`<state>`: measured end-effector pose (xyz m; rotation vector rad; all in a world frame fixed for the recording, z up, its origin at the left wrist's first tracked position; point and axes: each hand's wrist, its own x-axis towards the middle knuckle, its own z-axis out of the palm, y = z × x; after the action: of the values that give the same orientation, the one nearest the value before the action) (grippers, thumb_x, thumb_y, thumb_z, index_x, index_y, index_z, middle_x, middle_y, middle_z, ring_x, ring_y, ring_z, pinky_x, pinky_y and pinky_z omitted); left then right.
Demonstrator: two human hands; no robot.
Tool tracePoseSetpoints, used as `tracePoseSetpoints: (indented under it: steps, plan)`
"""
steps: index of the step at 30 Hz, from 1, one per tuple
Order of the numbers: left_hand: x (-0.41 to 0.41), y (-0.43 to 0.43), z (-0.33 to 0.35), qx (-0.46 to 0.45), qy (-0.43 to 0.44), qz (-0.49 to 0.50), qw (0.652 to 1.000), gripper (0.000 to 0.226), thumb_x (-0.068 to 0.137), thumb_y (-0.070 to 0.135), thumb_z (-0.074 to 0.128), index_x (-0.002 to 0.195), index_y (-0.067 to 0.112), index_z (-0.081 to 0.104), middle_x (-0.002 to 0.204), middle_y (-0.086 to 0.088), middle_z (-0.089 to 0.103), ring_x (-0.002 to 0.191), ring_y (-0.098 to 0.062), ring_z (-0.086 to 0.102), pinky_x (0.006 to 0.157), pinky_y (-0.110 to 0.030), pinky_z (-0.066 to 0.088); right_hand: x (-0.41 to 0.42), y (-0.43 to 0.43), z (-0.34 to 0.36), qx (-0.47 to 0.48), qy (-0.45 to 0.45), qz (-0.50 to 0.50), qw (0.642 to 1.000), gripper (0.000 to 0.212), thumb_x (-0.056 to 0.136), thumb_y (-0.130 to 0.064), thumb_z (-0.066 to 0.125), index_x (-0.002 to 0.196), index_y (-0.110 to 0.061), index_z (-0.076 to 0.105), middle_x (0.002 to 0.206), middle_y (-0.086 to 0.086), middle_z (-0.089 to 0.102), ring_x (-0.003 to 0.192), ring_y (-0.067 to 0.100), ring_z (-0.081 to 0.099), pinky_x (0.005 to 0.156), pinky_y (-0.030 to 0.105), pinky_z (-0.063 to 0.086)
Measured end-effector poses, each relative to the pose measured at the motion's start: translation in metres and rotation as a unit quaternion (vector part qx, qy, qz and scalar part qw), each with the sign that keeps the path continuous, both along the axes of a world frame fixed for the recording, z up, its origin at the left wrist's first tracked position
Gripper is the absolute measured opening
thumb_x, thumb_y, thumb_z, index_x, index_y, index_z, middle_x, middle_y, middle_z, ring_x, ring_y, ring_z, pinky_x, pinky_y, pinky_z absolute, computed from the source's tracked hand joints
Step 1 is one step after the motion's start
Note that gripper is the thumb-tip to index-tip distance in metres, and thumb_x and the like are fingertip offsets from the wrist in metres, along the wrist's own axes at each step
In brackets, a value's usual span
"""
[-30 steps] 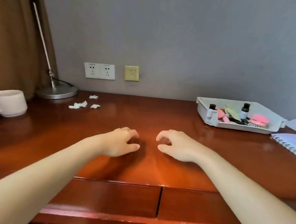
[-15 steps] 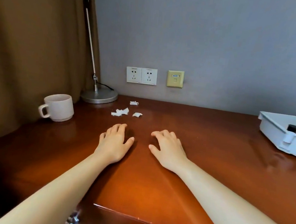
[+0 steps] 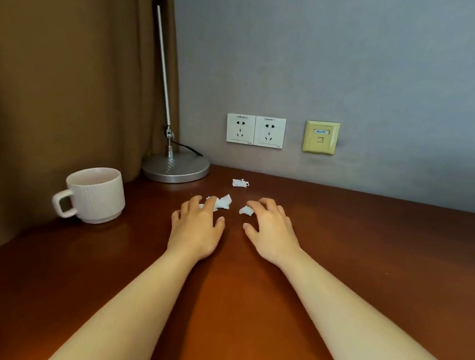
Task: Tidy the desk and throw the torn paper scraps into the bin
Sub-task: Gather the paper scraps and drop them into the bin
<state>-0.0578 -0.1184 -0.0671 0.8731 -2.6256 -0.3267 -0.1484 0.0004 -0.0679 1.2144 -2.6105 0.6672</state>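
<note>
Brown desk [image 3: 367, 265], grey wall behind. Scrap cluster [image 3: 224, 201] under left hand [image 3: 195, 228] fingertips; small scrap [image 3: 245, 210] touching right hand [image 3: 269, 232]; third scrap [image 3: 240, 183] beyond, untouched. Both hands spread, nothing pinched. None binned; bin not visible. Judged: barely begun.

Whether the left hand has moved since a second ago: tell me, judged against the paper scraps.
Yes. The left hand moved forward, toward the wall: it lay well short of the paper scraps and now reaches them.

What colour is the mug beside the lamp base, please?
Off-white mug, clearest in the head view.
</note>
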Motion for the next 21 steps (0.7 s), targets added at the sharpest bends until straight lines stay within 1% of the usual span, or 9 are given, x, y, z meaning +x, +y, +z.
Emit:
tracePoseSetpoints:
  steps: [4,6,8,10,12,14,17,19,21]
  plan:
    - [-0.014,-0.012,-0.001,-0.010,0.003,-0.016,1.000,0.055,0.097,0.041,0.037,0.149,0.029,0.022,0.154,-0.006,0.024,0.142,-0.026,0.021,0.113,-0.043,0.022,-0.017,-0.016,-0.001,0.009,-0.002,0.004,1.000,0.044,0.096,-0.028,0.047,0.139,-0.022,0.042,0.142,0.005,0.043,0.129,0.025,0.038,0.105,0.039,0.035]
    - [-0.021,-0.016,-0.001,-0.014,0.002,-0.027,1.000,0.054,0.097,0.042,0.036,0.148,0.031,0.022,0.153,-0.005,0.025,0.141,-0.025,0.022,0.112,-0.041,0.023,-0.026,-0.024,-0.001,0.004,0.000,0.011,1.000,0.033,0.095,-0.023,0.048,0.127,-0.019,0.054,0.128,0.006,0.053,0.119,0.025,0.045,0.097,0.037,0.040]
    - [-0.026,-0.020,-0.002,-0.017,-0.001,-0.038,0.999,0.053,0.098,0.042,0.035,0.148,0.032,0.022,0.152,-0.004,0.027,0.140,-0.025,0.023,0.112,-0.039,0.023,-0.034,-0.031,0.000,-0.017,-0.005,0.021,1.000,0.022,0.094,-0.015,0.048,0.112,-0.014,0.062,0.114,0.006,0.056,0.109,0.025,0.051,0.086,0.035,0.045]
    - [-0.031,-0.023,-0.003,-0.020,-0.003,-0.045,0.999,0.052,0.098,0.043,0.033,0.148,0.033,0.022,0.151,-0.004,0.028,0.140,-0.024,0.023,0.112,-0.038,0.023,-0.041,-0.038,0.002,-0.038,-0.011,0.027,0.999,0.018,0.093,-0.011,0.048,0.104,-0.012,0.063,0.109,0.007,0.057,0.103,0.025,0.054,0.079,0.032,0.044]
    - [-0.035,-0.026,-0.005,-0.020,-0.006,-0.045,0.999,0.051,0.098,0.043,0.030,0.148,0.032,0.023,0.151,-0.003,0.028,0.140,-0.023,0.021,0.113,-0.038,0.020,-0.051,-0.046,0.003,-0.064,-0.003,0.026,0.998,0.018,0.092,-0.010,0.048,0.102,-0.012,0.063,0.109,0.007,0.057,0.102,0.025,0.054,0.079,0.033,0.044]
    - [-0.038,-0.028,-0.006,-0.022,-0.010,-0.054,0.998,0.050,0.099,0.043,0.029,0.147,0.031,0.024,0.153,-0.002,0.025,0.142,-0.022,0.018,0.114,-0.038,0.018,-0.063,-0.055,0.003,-0.074,0.017,0.019,0.997,0.018,0.092,-0.010,0.048,0.102,-0.011,0.063,0.113,0.007,0.057,0.107,0.026,0.050,0.084,0.037,0.044]
    - [-0.040,-0.029,-0.006,-0.014,-0.009,-0.074,0.997,0.048,0.099,0.042,0.030,0.145,0.029,0.029,0.155,0.000,0.021,0.145,-0.019,0.013,0.116,-0.038,0.014,-0.082,-0.070,0.002,-0.046,0.025,0.018,0.998,0.021,0.090,-0.014,0.050,0.108,-0.012,0.060,0.130,0.005,0.053,0.121,0.028,0.043,0.095,0.039,0.039]
    - [-0.043,-0.028,-0.005,-0.006,-0.006,-0.088,0.996,0.045,0.099,0.040,0.033,0.140,0.023,0.038,0.152,0.001,0.029,0.142,-0.018,0.021,0.115,-0.037,0.019,-0.092,-0.077,0.002,-0.011,0.006,0.029,0.999,0.034,0.090,-0.021,0.052,0.124,-0.017,0.053,0.146,0.003,0.040,0.136,0.028,0.032,0.105,0.041,0.032]
    - [-0.043,-0.027,-0.004,0.008,0.004,-0.096,0.995,0.035,0.098,0.037,0.035,0.125,0.018,0.046,0.137,-0.001,0.046,0.130,-0.019,0.038,0.108,-0.035,0.030,-0.099,-0.085,0.001,0.032,-0.020,0.044,0.998,0.051,0.091,-0.030,0.051,0.140,-0.024,0.039,0.157,0.001,0.023,0.145,0.026,0.016,0.113,0.043,0.023]
